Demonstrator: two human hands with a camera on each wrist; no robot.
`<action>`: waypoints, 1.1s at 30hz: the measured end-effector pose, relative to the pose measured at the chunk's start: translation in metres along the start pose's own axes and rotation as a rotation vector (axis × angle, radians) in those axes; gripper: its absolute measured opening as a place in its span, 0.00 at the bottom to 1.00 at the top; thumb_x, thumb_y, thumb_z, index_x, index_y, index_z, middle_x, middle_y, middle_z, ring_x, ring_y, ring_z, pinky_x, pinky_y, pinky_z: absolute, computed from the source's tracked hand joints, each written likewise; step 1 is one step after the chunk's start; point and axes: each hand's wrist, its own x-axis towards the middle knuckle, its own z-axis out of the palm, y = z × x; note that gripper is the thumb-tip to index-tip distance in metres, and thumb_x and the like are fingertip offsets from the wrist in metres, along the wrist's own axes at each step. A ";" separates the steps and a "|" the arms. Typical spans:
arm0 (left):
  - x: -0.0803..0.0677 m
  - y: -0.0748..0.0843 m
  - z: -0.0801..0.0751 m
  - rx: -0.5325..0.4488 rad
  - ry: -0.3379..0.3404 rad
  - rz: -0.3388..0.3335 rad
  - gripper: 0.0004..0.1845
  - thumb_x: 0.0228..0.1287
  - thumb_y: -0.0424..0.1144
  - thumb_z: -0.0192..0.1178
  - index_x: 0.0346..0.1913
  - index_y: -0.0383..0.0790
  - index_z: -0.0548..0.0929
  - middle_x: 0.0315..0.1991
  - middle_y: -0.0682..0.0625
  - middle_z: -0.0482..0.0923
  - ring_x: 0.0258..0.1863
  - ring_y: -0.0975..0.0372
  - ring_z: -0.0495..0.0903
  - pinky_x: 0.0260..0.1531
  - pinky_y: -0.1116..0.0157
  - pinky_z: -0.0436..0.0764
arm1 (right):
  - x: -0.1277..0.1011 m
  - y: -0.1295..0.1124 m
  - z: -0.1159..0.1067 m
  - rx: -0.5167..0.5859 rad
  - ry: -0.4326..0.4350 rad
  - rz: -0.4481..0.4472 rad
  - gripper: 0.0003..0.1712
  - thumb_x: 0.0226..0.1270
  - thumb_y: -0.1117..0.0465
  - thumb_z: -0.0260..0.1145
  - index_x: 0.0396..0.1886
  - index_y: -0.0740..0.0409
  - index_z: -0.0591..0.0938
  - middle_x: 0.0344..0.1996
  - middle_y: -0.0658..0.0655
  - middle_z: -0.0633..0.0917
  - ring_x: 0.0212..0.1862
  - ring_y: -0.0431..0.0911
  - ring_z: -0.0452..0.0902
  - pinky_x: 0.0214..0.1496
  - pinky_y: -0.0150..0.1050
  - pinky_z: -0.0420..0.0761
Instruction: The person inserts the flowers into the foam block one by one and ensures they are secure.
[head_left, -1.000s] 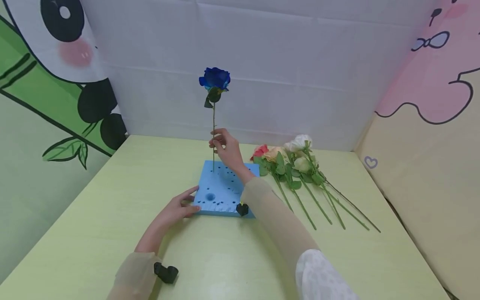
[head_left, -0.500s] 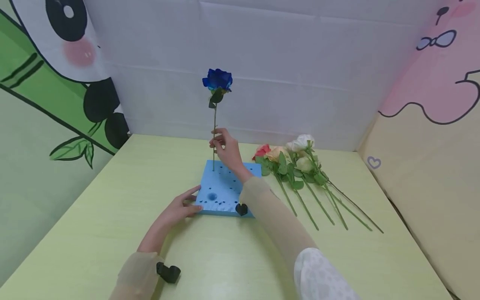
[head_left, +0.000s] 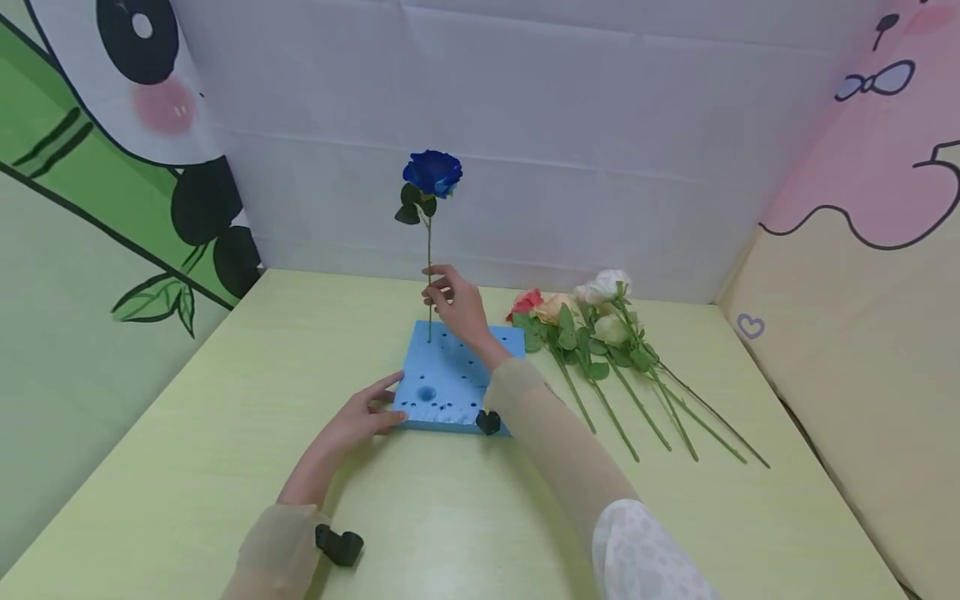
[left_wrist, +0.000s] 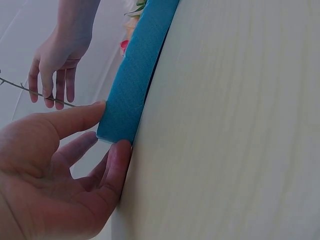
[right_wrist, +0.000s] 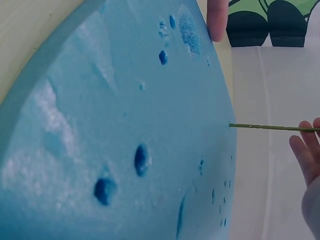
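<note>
A blue rose [head_left: 432,172] stands upright on a long thin stem [head_left: 429,250] whose foot is in a hole at the far left of a blue foam block [head_left: 450,379]. My right hand [head_left: 433,292] pinches the stem a little above the block. In the right wrist view the stem [right_wrist: 270,127] meets the foam block [right_wrist: 125,125] beside my fingers [right_wrist: 306,155]. My left hand [head_left: 386,404] rests with straight fingers against the block's near left corner. The left wrist view shows this left hand [left_wrist: 111,131] with the thumb on top of the block [left_wrist: 140,70] and a finger against its side.
Several roses [head_left: 592,333], red, peach and white, lie with their stems on the pale green table [head_left: 225,400] right of the block. Printed walls close in the table on the left, back and right.
The rose has sunk a little lower toward the block and turned, so its leaf now points left. My right hand came down with it. The left hand stayed put.
</note>
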 end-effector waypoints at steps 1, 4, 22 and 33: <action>0.000 0.000 0.000 0.001 0.000 0.001 0.38 0.68 0.41 0.61 0.78 0.48 0.57 0.67 0.33 0.66 0.46 0.55 0.80 0.38 0.66 0.76 | 0.000 0.000 0.000 0.007 -0.004 0.005 0.16 0.76 0.64 0.56 0.60 0.54 0.76 0.41 0.60 0.87 0.40 0.50 0.88 0.45 0.39 0.88; -0.002 0.001 -0.001 0.006 0.001 0.000 0.38 0.68 0.41 0.61 0.78 0.48 0.58 0.67 0.34 0.67 0.46 0.55 0.80 0.39 0.66 0.76 | -0.001 0.000 0.001 0.029 -0.015 0.013 0.15 0.76 0.64 0.56 0.59 0.55 0.76 0.41 0.61 0.86 0.41 0.51 0.87 0.45 0.43 0.89; -0.002 0.003 0.001 -0.005 0.001 -0.021 0.38 0.68 0.42 0.61 0.78 0.50 0.57 0.68 0.34 0.66 0.49 0.54 0.81 0.44 0.64 0.79 | -0.006 0.004 0.004 0.019 -0.066 0.013 0.08 0.77 0.64 0.54 0.51 0.57 0.76 0.39 0.60 0.85 0.43 0.55 0.85 0.42 0.30 0.87; 0.002 0.000 0.001 -0.011 -0.002 -0.016 0.38 0.68 0.41 0.61 0.78 0.49 0.58 0.67 0.33 0.67 0.50 0.53 0.81 0.47 0.61 0.81 | -0.006 0.004 0.006 -0.002 -0.086 0.049 0.08 0.78 0.64 0.53 0.51 0.56 0.76 0.40 0.60 0.85 0.44 0.53 0.85 0.43 0.31 0.87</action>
